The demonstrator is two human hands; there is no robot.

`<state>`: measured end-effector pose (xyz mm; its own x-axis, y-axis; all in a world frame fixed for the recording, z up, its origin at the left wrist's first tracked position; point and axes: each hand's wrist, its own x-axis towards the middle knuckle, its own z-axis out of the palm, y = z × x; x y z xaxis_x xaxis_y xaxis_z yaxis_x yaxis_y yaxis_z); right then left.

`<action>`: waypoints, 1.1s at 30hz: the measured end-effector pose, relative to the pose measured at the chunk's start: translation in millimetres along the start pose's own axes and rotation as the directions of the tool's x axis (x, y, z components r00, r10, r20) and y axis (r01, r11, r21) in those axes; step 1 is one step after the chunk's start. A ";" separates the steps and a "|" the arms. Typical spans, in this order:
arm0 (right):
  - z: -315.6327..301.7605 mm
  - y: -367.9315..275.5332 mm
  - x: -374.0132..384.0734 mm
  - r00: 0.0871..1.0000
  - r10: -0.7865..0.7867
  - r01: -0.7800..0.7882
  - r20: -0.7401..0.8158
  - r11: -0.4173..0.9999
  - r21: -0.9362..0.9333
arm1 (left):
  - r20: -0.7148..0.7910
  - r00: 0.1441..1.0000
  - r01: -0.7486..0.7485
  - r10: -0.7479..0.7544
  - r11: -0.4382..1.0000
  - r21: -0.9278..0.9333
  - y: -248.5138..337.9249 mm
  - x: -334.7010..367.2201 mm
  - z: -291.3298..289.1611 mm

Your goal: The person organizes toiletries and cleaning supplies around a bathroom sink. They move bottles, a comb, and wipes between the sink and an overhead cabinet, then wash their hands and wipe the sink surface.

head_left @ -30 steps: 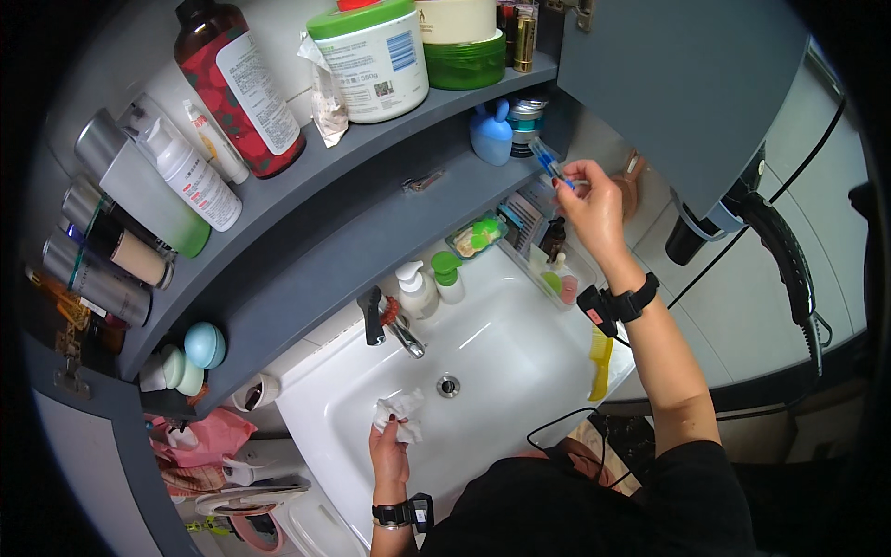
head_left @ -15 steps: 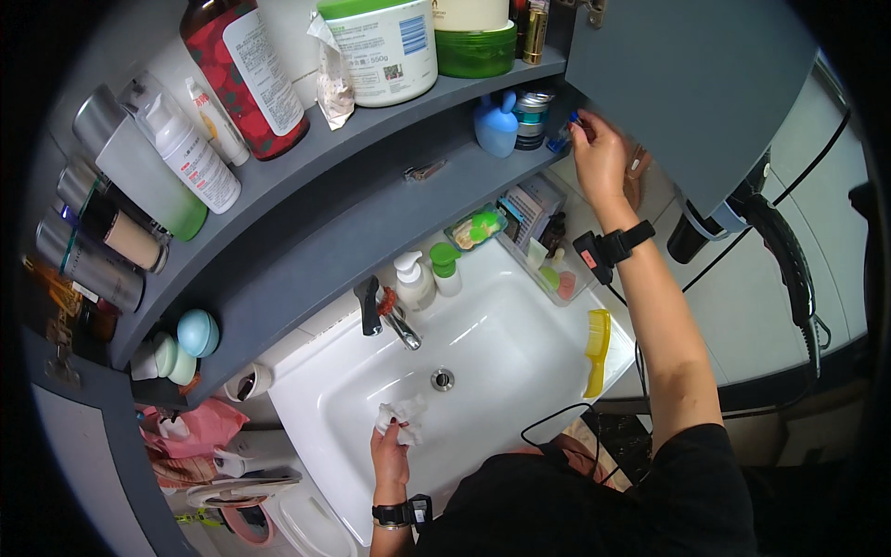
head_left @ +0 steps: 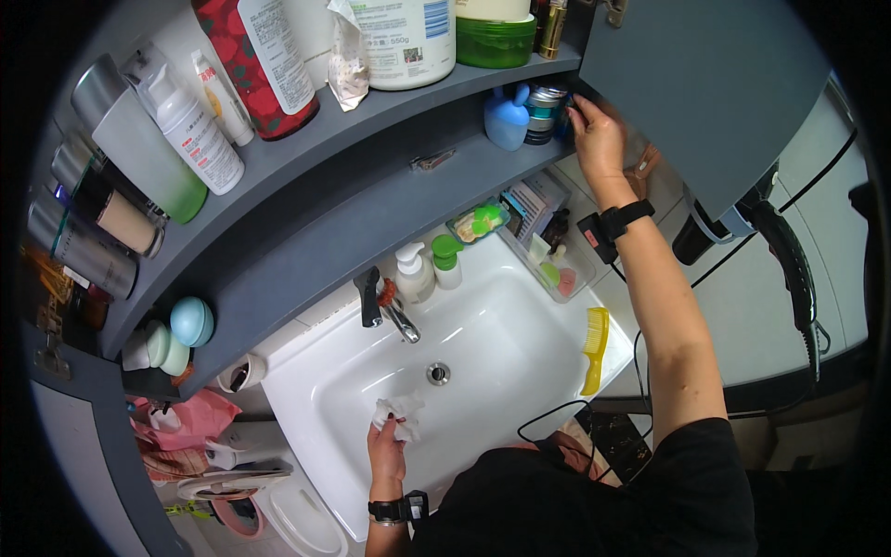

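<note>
My left hand (head_left: 387,452) is over the near left part of the white sink, closed on a crumpled white tissue (head_left: 401,415). At the right end of the grey lower shelf is my right hand (head_left: 599,137), its thumb and index finger apart. Just beside those fingertips stands a small blue object (head_left: 563,124), partly hidden; whether they touch it I cannot tell. Left of it are a dark jar with teal bands (head_left: 544,113) and a light-blue rounded container (head_left: 507,121) with two ear-like tips. A metal nail clipper (head_left: 433,160) lies farther left on the shelf.
The sink (head_left: 483,371) has a tap (head_left: 399,320), two pump bottles (head_left: 414,274) and a yellow comb (head_left: 595,348) on its rim. Bottles and tubs crowd the upper shelf (head_left: 306,139). An open cabinet door (head_left: 705,93) hangs right of my right hand, above a black hair dryer (head_left: 784,251).
My right hand has pushed the small blue object farther onto the shelf, beside the banded jar, and its fingers have spread. My left hand still holds the tissue. The view has shifted slightly.
</note>
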<state>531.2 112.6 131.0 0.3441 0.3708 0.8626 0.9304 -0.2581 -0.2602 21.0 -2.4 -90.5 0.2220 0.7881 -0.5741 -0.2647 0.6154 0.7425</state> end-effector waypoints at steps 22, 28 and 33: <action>27.7 -137.2 -24.6 0.738 -0.492 0.343 0.462 0.863 0.372 | 0.001 1.000 0.006 -0.006 0.999 0.053 0.1 -1.0 -1.0; 33.4 -138.0 -24.6 0.700 -0.422 0.360 0.576 0.905 0.226 | -0.029 1.000 -0.005 0.006 1.000 0.023 -0.7 -4.0 -6.7; 28.8 -124.6 -21.8 0.780 -0.117 0.188 0.615 0.981 -0.051 | 0.004 1.000 0.002 -0.002 0.999 0.052 -2.3 -1.8 -7.0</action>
<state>411.4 162.3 132.1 0.2367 0.8683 0.4360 0.9708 -0.2289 -0.0710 14.6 -5.2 -93.7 0.2260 0.7870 -0.5741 -0.2152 0.6151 0.7585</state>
